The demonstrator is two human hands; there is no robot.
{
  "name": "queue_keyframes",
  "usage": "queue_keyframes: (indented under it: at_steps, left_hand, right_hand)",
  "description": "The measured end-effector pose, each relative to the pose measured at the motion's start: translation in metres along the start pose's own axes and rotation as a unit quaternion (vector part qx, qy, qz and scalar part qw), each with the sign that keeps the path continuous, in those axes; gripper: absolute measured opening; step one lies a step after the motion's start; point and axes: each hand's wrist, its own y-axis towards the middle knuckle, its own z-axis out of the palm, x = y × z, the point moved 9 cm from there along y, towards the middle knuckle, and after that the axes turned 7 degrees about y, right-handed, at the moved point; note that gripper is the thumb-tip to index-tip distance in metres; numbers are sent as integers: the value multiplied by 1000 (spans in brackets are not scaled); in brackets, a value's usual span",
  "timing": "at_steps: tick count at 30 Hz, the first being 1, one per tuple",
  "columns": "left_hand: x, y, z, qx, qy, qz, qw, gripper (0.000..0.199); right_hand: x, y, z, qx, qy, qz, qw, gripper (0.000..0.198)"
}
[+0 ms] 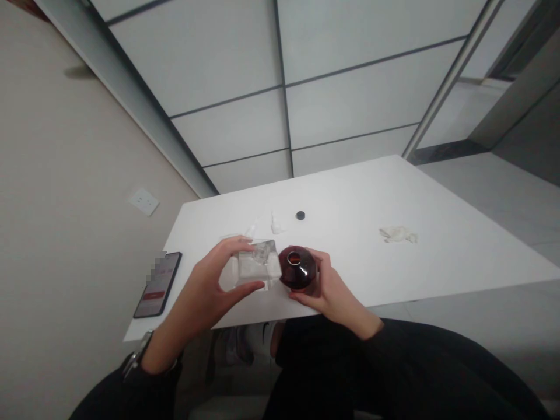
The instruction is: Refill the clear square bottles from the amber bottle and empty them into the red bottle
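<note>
My left hand grips a clear, square-sided container between its thumb and fingers, just above the white table. My right hand is wrapped round a dark red, rounded glass bottle; its round mouth faces up, uncapped. The container's right side is close against the bottle, and I cannot tell whether they touch. Beyond the bottle a small black cap lies on the tabletop. Left of the cap is a small white piece, too blurred to name.
A crumpled whitish cloth or tissue lies on the right part of the white table. At the left edge rests a phone with its screen lit. White sliding panels stand behind the table, and a wall with a socket is on the left.
</note>
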Motion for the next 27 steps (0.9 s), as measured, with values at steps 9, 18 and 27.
queue_keyframes:
  at_steps: [9, 18, 27]
  left_hand:
    - [-5, 9, -11, 31, 43, 24, 998, 37]
    - [-17, 21, -18, 52, 72, 67, 994, 36]
    - [-23, 28, -20, 98, 99, 84, 987, 37]
  right_hand:
    - [17, 7, 5, 29, -40, -37, 998, 84]
    - [7, 3, 8, 53, -52, -11, 997, 110]
    - [3, 2, 11, 65, -55, -2, 996, 122]
